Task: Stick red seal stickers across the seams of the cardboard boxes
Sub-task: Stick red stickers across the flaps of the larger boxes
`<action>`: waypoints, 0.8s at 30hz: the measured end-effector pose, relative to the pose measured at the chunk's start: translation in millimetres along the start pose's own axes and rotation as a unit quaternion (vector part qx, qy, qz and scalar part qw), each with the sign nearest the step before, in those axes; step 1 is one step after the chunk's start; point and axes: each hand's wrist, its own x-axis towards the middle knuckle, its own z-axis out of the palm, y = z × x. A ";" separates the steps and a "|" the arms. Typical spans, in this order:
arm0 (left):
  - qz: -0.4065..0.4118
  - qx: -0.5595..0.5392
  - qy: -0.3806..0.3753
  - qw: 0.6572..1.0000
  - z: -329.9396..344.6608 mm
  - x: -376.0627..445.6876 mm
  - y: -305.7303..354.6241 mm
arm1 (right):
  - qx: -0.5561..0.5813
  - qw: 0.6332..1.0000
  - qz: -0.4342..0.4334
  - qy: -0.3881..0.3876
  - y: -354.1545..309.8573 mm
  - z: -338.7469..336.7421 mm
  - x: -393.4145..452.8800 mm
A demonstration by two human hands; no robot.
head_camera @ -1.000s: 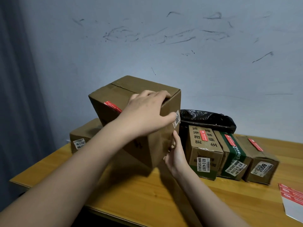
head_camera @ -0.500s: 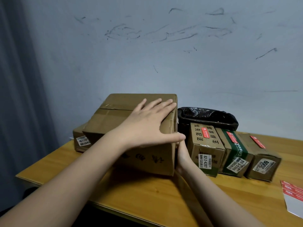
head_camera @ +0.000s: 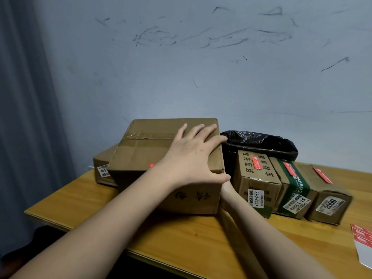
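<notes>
Cardboard box (head_camera: pixel 161 158), the large one, sits flat on the tabletop (head_camera: pixel 181 238) at the centre-left, its taped seam running across the upper face. I note my left hand (head_camera: pixel 193 156) spread flat on that face near the right corner, fingers straight and splayed, thumb hooked down over the front edge; the grip is apart, pressing and not clasping. I judge this steadies the box so it cannot slide. My right hand (head_camera: pixel 226 185) is tucked against the box's right side wall, in the gap toward the neighbouring cartons; only the wrist and heel show, so I cannot tell whether its fingers are curled or straight.

A red seal sticker (head_camera: pixel 152 165) peeks out at the front top edge, just beside my left wrist, mostly covered by it. It appears to sit on the edge and not on the taped seam, though the view there is poor. The long seam itself carries no red seal that I can see, so I judge this box wants one there.

To the right stand three smaller boxes in a row (head_camera: pixel 259 178), touching one another, each with a red seal on its top. A black bag (head_camera: pixel 261 143) lies behind them. The sticker sheet (head_camera: pixel 362 237) rests at the far right tabletop edge, well apart from both hands. A further box (head_camera: pixel 101 166) sits behind the large one.
</notes>
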 end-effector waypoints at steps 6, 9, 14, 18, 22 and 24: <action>-0.003 0.030 0.045 0.999 15.4 6.3 8.8 | -0.060 0.997 -0.022 0.031 1.5 0.8 4.0; -0.006 0.054 0.045 0.997 21.1 9.8 12.2 | -0.083 0.996 0.017 0.022 5.4 -2.8 2.5; -0.007 0.064 0.048 0.997 21.3 11.9 12.6 | -0.005 0.999 -0.043 0.019 -8.5 2.7 -9.9; -0.007 0.072 0.049 0.996 20.9 12.6 12.8 | 0.082 0.990 -0.109 -0.024 -21.6 -6.2 -12.3; -0.017 0.056 0.025 0.998 23.0 15.8 12.7 | -0.011 0.986 -0.162 -0.044 -31.6 -8.3 -18.3; -0.017 0.038 0.016 0.999 24.1 15.0 11.2 | -0.042 0.983 -0.176 -0.038 -35.1 -7.6 -21.1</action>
